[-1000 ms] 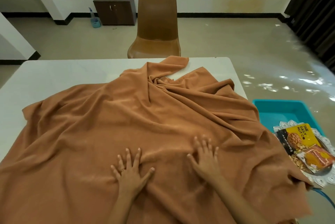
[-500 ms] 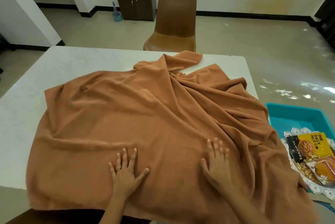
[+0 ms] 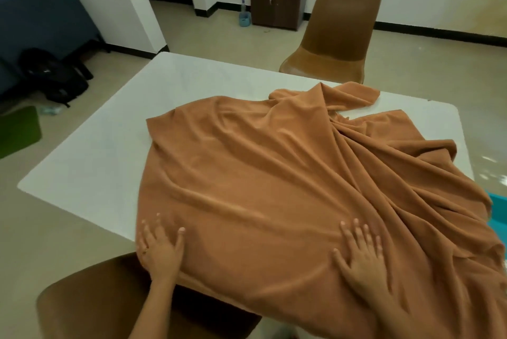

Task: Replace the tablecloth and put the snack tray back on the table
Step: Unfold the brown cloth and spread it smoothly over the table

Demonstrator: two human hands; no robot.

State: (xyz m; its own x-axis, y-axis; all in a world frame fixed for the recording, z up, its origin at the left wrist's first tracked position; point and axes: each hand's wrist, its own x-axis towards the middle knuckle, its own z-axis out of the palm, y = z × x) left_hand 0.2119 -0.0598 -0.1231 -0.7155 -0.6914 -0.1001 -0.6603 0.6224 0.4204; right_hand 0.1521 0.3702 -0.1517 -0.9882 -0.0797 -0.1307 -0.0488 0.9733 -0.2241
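Note:
An orange-brown tablecloth point(image 3: 274, 174) lies spread but wrinkled over the right part of a white table point(image 3: 104, 152), bunched into folds toward the far right corner. My left hand point(image 3: 160, 249) presses flat on the cloth's near left corner, fingers spread. Flat on the cloth near the front edge rests my right hand point(image 3: 362, 256), fingers straight. The cloth hangs over the table's near and right edges. The snack tray is out of view.
A brown chair point(image 3: 334, 37) stands behind the table, and another brown chair seat point(image 3: 109, 305) sits just below my left arm. A sliver of a teal bin point(image 3: 498, 201) shows at the right edge. A dark cabinet point(image 3: 277, 7) and bags point(image 3: 55, 78) stand on the floor.
My view has swung left, so the teal bin and snack tray have slid almost out of frame. Both hands have moved apart along the cloth's near edge, still flat.

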